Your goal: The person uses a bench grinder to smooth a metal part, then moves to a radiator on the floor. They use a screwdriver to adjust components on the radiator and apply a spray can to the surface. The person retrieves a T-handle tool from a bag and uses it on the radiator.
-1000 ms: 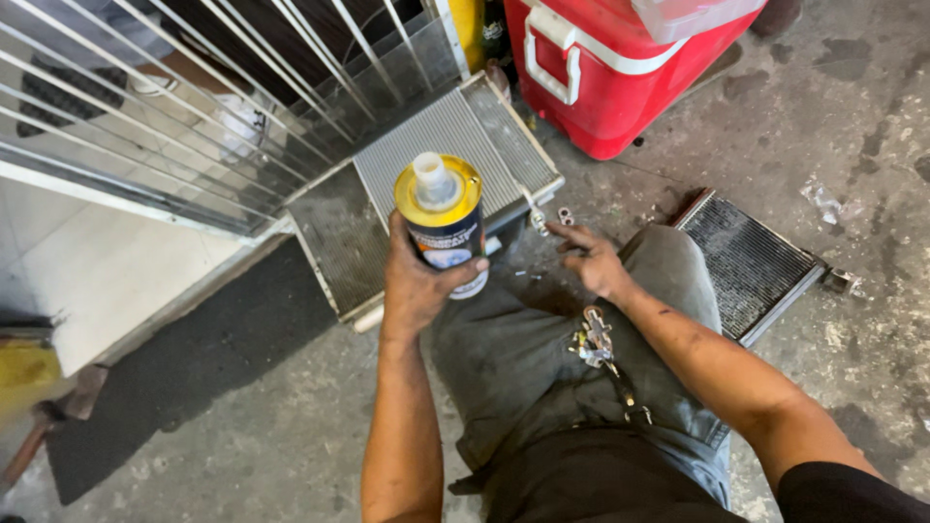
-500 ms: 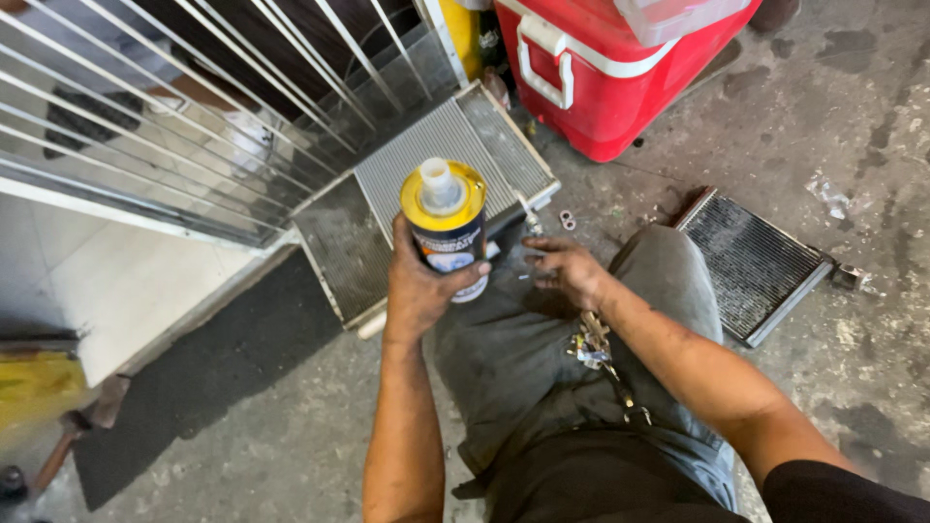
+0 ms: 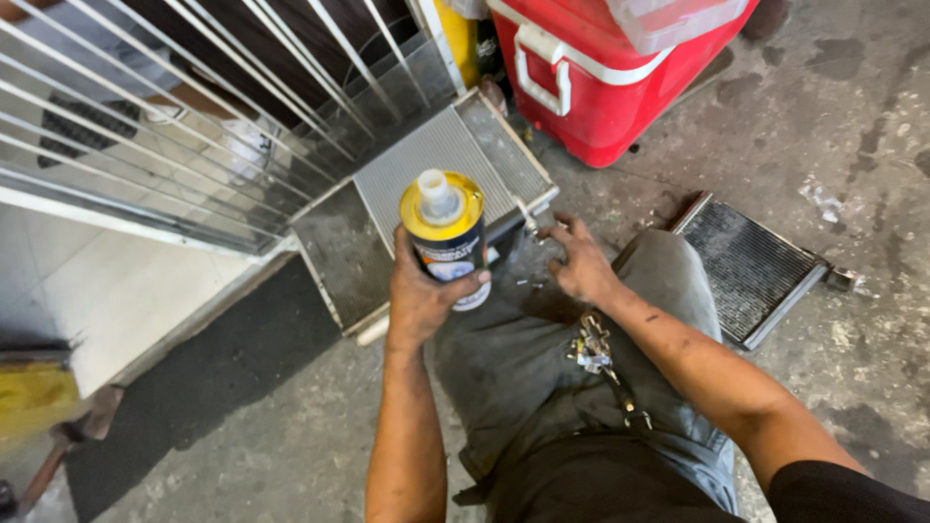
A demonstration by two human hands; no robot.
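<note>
yellow-topped spray can (image 3: 445,232), upright, dark label.

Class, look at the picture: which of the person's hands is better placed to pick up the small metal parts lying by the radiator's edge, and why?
Probably the right hand: its fingers are spread, holding nothing, right beside the small metal parts near the silver finned radiator. The left hand is wrapped around the upright yellow-topped spray can.

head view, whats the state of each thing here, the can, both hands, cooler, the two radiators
spray can: upright, cap off, held up
left hand: closed around the can
right hand: empty, fingers spread, reaching forward above the knee
red cooler: lid shut
silver radiator: flat on the floor
dark radiator: flat on the floor
</note>
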